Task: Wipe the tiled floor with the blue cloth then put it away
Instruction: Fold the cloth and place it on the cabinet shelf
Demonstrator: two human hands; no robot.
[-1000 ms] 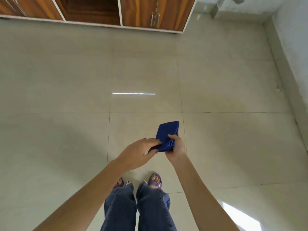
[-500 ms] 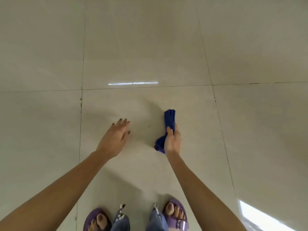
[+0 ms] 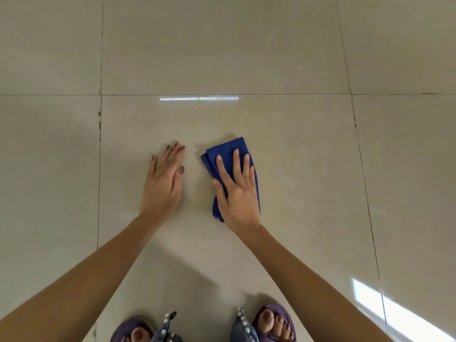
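While the left hand [image 3: 164,183] lies flat on the tiled floor [image 3: 296,58] with its fingers stretched out and its grip open on nothing, the blue cloth [image 3: 228,150] sits just to its right on the same large tile, folded into a long pad with a narrow strip of bare tile between them. The right hand [image 3: 237,191] presses palm-down on top of that cloth, fingers spread and straight rather than curled around it, and purple sandals [image 3: 274,322] show at the near edge.
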